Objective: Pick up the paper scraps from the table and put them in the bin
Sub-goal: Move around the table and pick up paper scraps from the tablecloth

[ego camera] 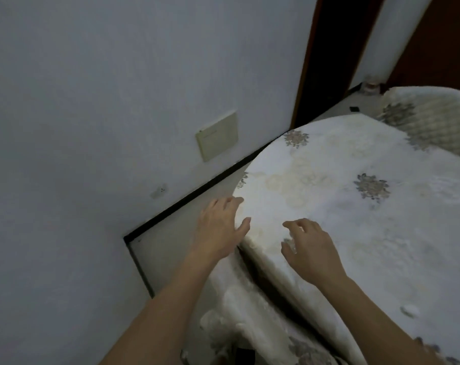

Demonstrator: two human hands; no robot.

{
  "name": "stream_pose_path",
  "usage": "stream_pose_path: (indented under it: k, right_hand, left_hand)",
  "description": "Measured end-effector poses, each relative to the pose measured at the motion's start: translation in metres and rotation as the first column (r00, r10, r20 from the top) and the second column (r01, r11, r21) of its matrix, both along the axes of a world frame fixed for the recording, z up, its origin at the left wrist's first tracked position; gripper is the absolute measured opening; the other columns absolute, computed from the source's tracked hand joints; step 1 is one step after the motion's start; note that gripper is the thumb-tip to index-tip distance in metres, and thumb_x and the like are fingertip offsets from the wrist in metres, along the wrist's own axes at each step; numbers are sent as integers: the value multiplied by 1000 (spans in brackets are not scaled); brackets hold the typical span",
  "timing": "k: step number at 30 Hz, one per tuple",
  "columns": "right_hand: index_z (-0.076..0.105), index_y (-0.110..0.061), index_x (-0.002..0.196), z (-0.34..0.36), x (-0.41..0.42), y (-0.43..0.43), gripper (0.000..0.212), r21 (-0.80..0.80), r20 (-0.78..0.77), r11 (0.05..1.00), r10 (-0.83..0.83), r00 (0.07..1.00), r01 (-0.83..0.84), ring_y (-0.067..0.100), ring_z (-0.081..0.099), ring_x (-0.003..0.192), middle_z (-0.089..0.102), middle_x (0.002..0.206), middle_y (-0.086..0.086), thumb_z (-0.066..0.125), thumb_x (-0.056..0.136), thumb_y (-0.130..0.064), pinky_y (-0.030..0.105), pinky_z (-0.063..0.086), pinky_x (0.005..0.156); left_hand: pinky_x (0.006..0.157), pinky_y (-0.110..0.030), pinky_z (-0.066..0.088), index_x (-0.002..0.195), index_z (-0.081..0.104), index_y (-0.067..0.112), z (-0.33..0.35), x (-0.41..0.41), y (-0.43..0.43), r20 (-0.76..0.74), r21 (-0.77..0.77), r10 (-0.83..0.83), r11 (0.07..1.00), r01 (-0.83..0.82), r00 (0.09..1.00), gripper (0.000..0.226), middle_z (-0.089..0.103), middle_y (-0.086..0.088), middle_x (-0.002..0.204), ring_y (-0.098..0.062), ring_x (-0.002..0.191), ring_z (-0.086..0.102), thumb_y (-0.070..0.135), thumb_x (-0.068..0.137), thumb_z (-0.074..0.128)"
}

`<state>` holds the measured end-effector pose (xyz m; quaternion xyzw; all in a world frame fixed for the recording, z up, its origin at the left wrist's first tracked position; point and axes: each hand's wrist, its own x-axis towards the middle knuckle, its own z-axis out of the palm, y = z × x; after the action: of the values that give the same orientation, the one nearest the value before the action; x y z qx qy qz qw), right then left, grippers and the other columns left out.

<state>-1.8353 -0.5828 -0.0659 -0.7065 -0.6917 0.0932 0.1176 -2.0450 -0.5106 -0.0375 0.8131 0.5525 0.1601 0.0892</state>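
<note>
A round table (355, 219) under a white cloth with grey flower prints fills the right of the head view. My left hand (219, 227) hovers at the table's left edge, fingers spread, palm down, holding nothing. My right hand (311, 248) is above the cloth near the front edge, fingers curled downward and apart. A small whitish bit, possibly a paper scrap (289, 242), lies under its fingertips. Another pale speck (410, 309) sits on the cloth at the lower right. No bin is in view.
A pale wall (118, 101) with a beige cover plate (217, 135) stands to the left, with a black skirting strip along the floor. A dark wooden door frame (315, 61) rises behind the table. A cloth-covered chair (434, 114) sits at the far right.
</note>
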Motion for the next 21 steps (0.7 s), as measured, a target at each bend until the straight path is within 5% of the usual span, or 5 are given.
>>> stream_pose_path:
  k: [9,21]
  right_hand:
    - [54,-21,132,-13,44,4,44,-81,41,913,-398,917,400,25,51,118,57,128,4,58,90,-36,40,48,88]
    - [49,-23,135,-42,90,-101,43,-210,18,556,-820,571,805,24,47,120,53,131,3,52,94,-36,41,47,93]
  left_hand:
    - [97,-41,44,134,52,20,-22,70,97,91,-71,-390,915,397,916,51,56,2,132,-23,120,50,51,94,50]
    - [94,-35,47,136,50,24,-85,160,105,39,-255,-738,645,721,674,48,50,5,136,-18,121,49,47,94,54]
